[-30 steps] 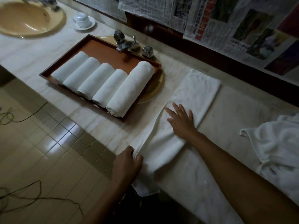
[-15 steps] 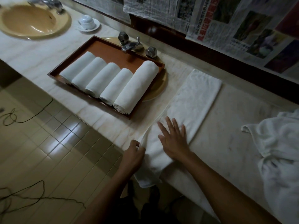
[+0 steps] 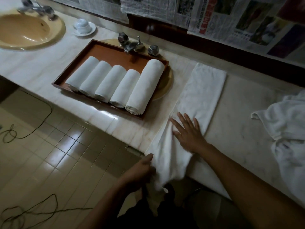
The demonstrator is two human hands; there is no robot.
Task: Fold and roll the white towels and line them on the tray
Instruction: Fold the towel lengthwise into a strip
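- Head view: a long folded white towel [image 3: 203, 90] lies flat on the marble counter [image 3: 239, 126], running from near the back wall to the front edge; its near end hangs over the edge, rumpled.
- The right hand [image 3: 188, 133] lies flat on the near part of this towel, fingers straight and spread, palm down; it holds nothing.
- The left hand [image 3: 140, 171] is at the counter's front edge, fingers curled round the hanging end of the towel; the fingertips are hidden in the cloth.
- To the left of the towel stands a brown tray [image 3: 105, 48], partly over a second yellow basin [image 3: 165, 85]; five rolled white towels [image 3: 118, 85] lie side by side in it, touching; the rightmost roll [image 3: 145, 86] is longer and thicker than the others; the back part of the tray is bare.
- A metal tap with two faceted knobs [image 3: 132, 45] stands just behind the tray.
- A loose heap of white towels [image 3: 287, 123] lies on the counter to the right, well apart from the flat one.
- Far left: a yellow sink [image 3: 24, 30]; beside it a white cup on a saucer [image 3: 83, 26].
- Newspaper sheets [image 3: 231, 17] cover the wall; dark cords [image 3: 33, 119] trail on the tiled floor [image 3: 57, 154].
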